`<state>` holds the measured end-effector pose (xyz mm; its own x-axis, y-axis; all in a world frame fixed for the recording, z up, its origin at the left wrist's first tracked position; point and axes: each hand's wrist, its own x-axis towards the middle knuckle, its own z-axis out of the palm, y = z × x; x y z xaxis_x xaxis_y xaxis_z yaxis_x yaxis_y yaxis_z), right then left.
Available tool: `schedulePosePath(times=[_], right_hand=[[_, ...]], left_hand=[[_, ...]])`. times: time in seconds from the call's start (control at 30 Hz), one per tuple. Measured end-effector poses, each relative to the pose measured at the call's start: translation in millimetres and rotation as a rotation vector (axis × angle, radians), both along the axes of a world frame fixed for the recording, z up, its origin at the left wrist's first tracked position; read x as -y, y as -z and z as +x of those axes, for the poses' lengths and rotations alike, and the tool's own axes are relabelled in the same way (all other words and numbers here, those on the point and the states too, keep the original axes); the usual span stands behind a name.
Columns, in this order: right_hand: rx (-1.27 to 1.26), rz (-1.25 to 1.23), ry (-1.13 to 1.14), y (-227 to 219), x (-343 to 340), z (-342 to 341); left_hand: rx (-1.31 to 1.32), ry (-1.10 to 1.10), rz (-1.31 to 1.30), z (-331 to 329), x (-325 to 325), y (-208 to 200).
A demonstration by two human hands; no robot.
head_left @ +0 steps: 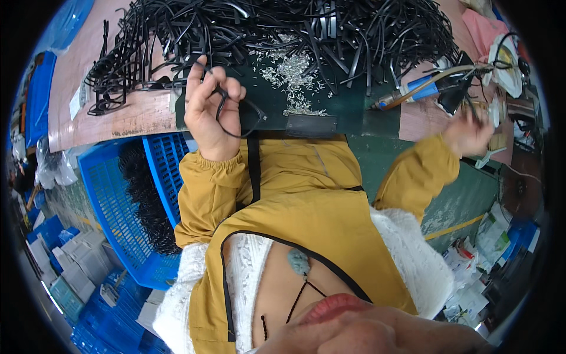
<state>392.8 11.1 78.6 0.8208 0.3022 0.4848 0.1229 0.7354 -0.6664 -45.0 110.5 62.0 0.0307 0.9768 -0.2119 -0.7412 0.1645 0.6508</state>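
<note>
My left hand [213, 112] is raised over the front edge of the table, its fingers curled. Pinched in them is a thin black cord [257, 112], which bends in a loop beside the palm. My right hand [470, 133] is at the table's right end, smeared by motion, so I cannot see whether it holds anything. It is close to some small clear and white items [492, 112]. A big tangled heap of thin black strips [283, 26] covers the back of the table. In front of the heap, many tiny silver pins [289, 76] lie scattered on a dark green mat [247, 94].
A blue pointed tool [421, 88] with a tan hose lies right of the mat. A dark block [311, 125] sits at the table's front edge. Below left are blue plastic baskets [112, 206], one holding black coiled pieces [144, 200]. Boxes [76, 268] stand farther left.
</note>
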Motion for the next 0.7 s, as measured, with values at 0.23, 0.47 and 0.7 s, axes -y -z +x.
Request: schedulePosePath(times=[0.23, 0.47, 0.7], right_hand=[[0.273, -0.482, -0.498, 32, 29, -182], [0.309, -0.915, -0.688, 58, 8, -216], [0.086, -0.796, -0.725, 67, -1, -236]], left_hand=[[-0.123, -0.005, 0.220, 52, 50, 39], [-0.409, 0.157, 0.523, 17, 98, 81], [-0.526, 0.073, 0.747, 19, 110, 106]])
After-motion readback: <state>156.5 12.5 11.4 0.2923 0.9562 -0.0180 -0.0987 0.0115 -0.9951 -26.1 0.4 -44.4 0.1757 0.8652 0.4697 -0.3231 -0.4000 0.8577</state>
